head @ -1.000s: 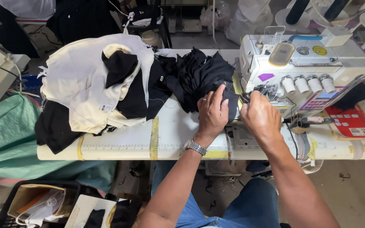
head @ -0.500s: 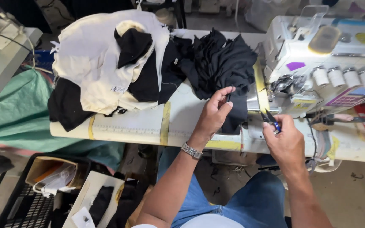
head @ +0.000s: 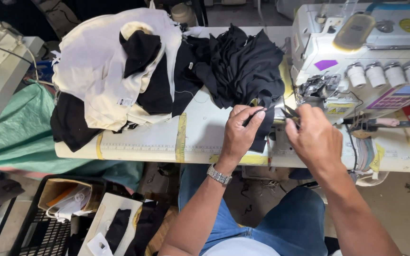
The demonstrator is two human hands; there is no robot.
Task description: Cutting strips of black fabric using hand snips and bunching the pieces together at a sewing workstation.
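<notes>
Pinching a fold of black cloth (head: 262, 124) between thumb and fingers, the left hand (head: 241, 129) sits at the front edge of the table (head: 200, 137), a metal watch (head: 219, 174) on its wrist; the cloth hangs down past the table edge just right of that hand, while the rest of the black pile (head: 243, 66) lies behind it, toward the far side; the right hand (head: 315, 142) is closed round a small pair of snips (head: 289, 113), whose dark blades poke out to the left of the fingers, toward the pinched fold; whether the blades touch the cloth cannot be told, but they lie just beside it, between the two hands; the held strip runs roughly front to back, and the snips point across it from the right, so the right hand is the nearer one to the sewing machine (head: 357, 52) and the left the nearer to the pile; the machine stands right behind the right hand, its needle area (head: 316, 87) just above the snips; to the left, well apart from both hands, a heap of cream and black pieces (head: 115, 71) covers the table end; a black crate (head: 39, 223) stands on the floor below.
</notes>
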